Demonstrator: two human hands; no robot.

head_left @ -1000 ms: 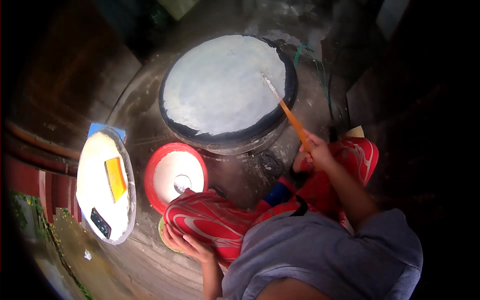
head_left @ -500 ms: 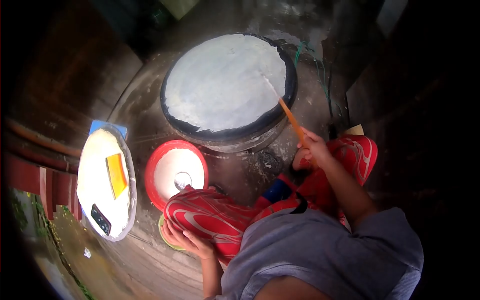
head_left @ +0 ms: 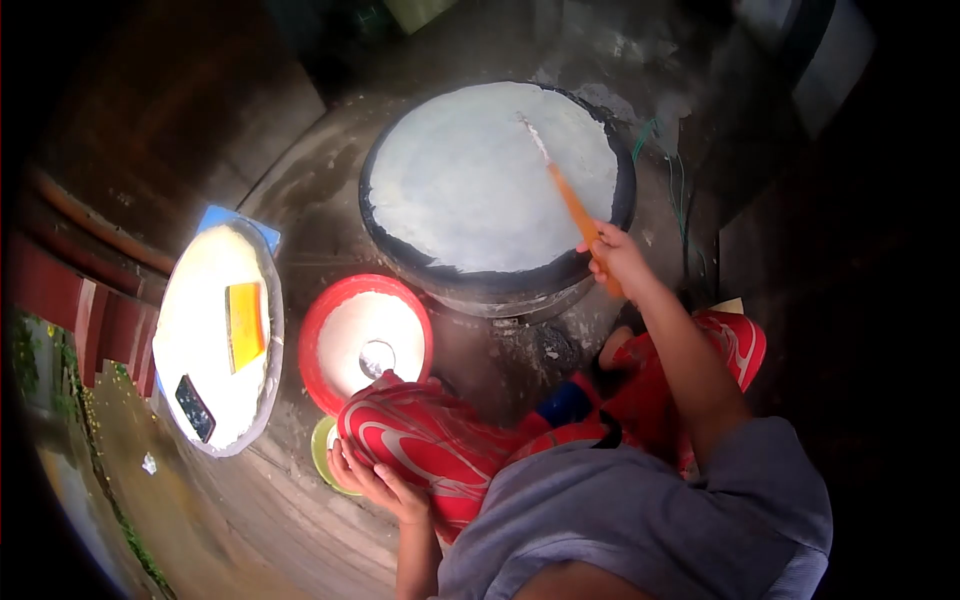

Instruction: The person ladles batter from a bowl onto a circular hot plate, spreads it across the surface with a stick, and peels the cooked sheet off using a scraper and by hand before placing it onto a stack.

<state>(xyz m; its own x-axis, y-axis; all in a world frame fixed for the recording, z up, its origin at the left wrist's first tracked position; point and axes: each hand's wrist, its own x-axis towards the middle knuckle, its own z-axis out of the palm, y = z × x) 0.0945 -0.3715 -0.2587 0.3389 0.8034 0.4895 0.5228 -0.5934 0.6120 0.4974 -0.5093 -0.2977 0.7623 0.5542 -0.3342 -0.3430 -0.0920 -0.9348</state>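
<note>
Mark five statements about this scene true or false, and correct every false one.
1. The person's right hand grips a long, thin, orange-handled stick. True.
2. A white layer covers most of the top of the large, round, black-rimmed vessel. True.
3. The person's left hand holds a round green bowl by its rim. False: it rests on the knee of the red, pale-patterned trousers.
4. A round red basin has white contents. True.
5. The dark, flat, rectangular object lies on the floor. False: it lies on the oval, grey-rimmed, white-topped tray, as does the yellow rectangular block.
</note>
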